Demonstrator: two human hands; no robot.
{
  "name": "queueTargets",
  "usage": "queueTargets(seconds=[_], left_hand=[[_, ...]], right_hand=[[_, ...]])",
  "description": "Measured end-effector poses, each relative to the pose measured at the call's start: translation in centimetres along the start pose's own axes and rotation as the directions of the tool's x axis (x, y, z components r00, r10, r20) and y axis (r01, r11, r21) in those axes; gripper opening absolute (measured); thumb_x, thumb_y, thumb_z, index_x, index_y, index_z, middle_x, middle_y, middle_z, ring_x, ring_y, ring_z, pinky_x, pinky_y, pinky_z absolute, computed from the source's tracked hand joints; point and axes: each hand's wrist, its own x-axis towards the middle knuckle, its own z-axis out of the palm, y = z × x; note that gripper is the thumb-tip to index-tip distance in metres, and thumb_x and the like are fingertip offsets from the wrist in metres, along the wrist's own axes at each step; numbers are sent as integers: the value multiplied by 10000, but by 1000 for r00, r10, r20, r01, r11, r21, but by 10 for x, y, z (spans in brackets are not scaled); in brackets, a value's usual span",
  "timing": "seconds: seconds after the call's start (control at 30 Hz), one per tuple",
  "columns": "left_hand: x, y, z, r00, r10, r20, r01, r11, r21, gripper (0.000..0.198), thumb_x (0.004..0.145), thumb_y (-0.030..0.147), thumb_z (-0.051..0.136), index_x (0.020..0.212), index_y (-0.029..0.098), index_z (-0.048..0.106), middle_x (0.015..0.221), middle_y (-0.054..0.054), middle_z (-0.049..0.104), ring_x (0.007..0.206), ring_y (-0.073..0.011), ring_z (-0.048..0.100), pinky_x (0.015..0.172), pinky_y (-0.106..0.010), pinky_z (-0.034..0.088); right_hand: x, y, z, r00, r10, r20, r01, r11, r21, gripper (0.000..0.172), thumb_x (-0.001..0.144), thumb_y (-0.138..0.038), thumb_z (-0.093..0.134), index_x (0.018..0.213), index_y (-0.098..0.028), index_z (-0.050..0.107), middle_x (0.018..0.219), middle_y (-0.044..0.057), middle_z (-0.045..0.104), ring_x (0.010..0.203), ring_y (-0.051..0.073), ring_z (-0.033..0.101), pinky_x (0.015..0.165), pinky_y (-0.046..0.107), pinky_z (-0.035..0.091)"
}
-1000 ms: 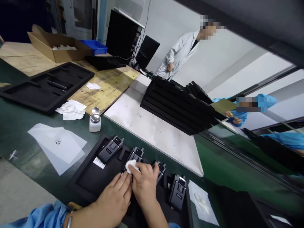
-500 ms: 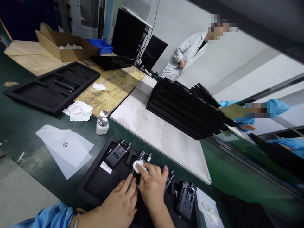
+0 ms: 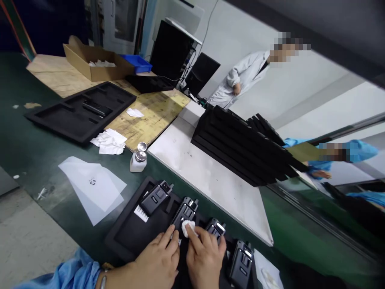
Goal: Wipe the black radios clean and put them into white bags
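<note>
My right hand pinches a small wad of white wipe and presses it on the lower face of a black walkie-talkie-like device. My left hand lies with its fingers stretched out, fingertips touching that device's lower left edge. The device rests in a black foam tray along with similar ones: one device to the left, another device partly behind my right fingers, and a device at the right end. My hands hide the lower part of the wiped device.
A white pump bottle with its lid up stands behind the tray. White sheets lie left, near crumpled wipes. Another foam tray holds a device. Stacked black foam sits on a white board. Other people are beyond.
The wipe has moved down the device from its upper part to its lower face, uncovering the top. My left hand keeps its place at the edge. The whole view has shifted slightly.
</note>
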Motion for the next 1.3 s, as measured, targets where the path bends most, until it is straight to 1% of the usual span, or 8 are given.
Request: queueTargets(seconds=[0.23,0.37,0.5,0.6,0.7,0.93,1.1,1.3], left_hand=[[-2,-1,-11,999,-41,-1,41,998,-43,511,949,427,504,1275,44,596,1382,-213,546,1331,-323,449,1028,-398,406],[-15,-17,-30,993,-62,-100,66,997,35,421,937,360,532,1257,96,600,1390,-187,548,1315,-323,475,1051,-428,402],[-32,-37,-44,959,-201,-199,232,962,147,371,949,263,492,1263,98,604,1400,-173,544,1334,-316,460,1088,-443,366],[-39,-45,-45,955,-273,-114,288,946,150,462,951,379,491,1277,70,604,1369,-189,569,1292,-318,505,1094,-449,355],[-44,-48,-43,958,-285,-44,288,950,120,539,946,424,493,1337,59,560,1423,-198,514,1332,-329,457,1120,-457,302],[-44,-49,-41,967,-251,-46,254,963,86,528,979,437,435,1281,41,609,1430,-200,502,1354,-316,428,1139,-446,223],[-43,-53,-41,972,-234,-14,234,964,122,544,973,457,439,1259,34,626,1425,-216,498,1338,-353,441,1100,-478,266],[-42,-53,-41,975,-220,5,219,971,94,530,978,426,430,1284,31,608,1452,-218,465,1370,-348,401,1115,-478,257]], right_hand=[[21,-3,4,992,-2,124,-4,999,48,400,845,-77,483,1021,-336,731,925,17,678,874,218,558,1052,565,199],[19,3,0,997,-24,78,22,999,30,359,874,-115,461,975,-313,744,861,22,661,814,205,558,1026,555,237],[38,-36,8,994,-110,11,107,979,171,359,909,-122,445,1002,-317,732,893,15,659,822,188,563,1031,544,247],[75,-77,20,986,-147,80,126,966,225,338,871,-108,510,1010,-326,727,916,9,668,872,209,542,1075,587,170],[95,-92,29,981,-143,132,115,973,198,320,825,-93,555,981,-309,734,936,17,676,896,231,524,1087,610,124],[73,-83,28,985,-137,106,119,979,164,349,830,-71,519,1003,-292,727,917,30,674,855,219,539,1073,592,190],[87,-87,28,982,-127,137,106,983,150,345,790,-87,575,1000,-315,725,946,19,678,906,241,537,1080,625,153],[71,-84,28,991,-102,83,88,985,151,358,809,-71,520,995,-297,725,896,20,678,844,219,552,1082,594,181]])
